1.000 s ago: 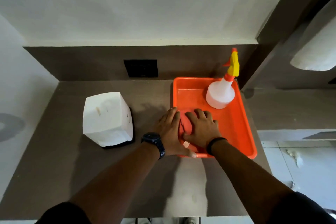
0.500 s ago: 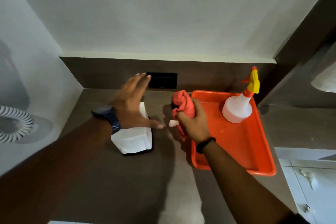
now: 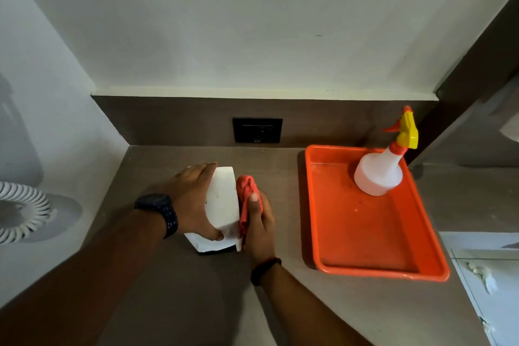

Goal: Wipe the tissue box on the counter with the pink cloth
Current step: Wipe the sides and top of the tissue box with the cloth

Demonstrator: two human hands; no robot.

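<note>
The white tissue box (image 3: 223,202) stands on the brown counter (image 3: 174,289), left of centre. My left hand (image 3: 193,199), with a dark watch on its wrist, lies over the box's top and left side and grips it. The pink cloth (image 3: 245,196) is bunched in my right hand (image 3: 259,222), which presses it flat against the box's right side. Most of the box's left side is hidden under my left hand.
An orange tray (image 3: 365,233) lies on the counter to the right, with a white spray bottle (image 3: 379,174) with a yellow trigger standing in its far corner. A black wall socket (image 3: 257,130) sits in the backsplash. A white coiled cord (image 3: 19,213) hangs at the left wall.
My left hand came down from the air onto the tissue box and gripped it. My right hand carried the cloth from the tray's edge leftward against the box's right side.
</note>
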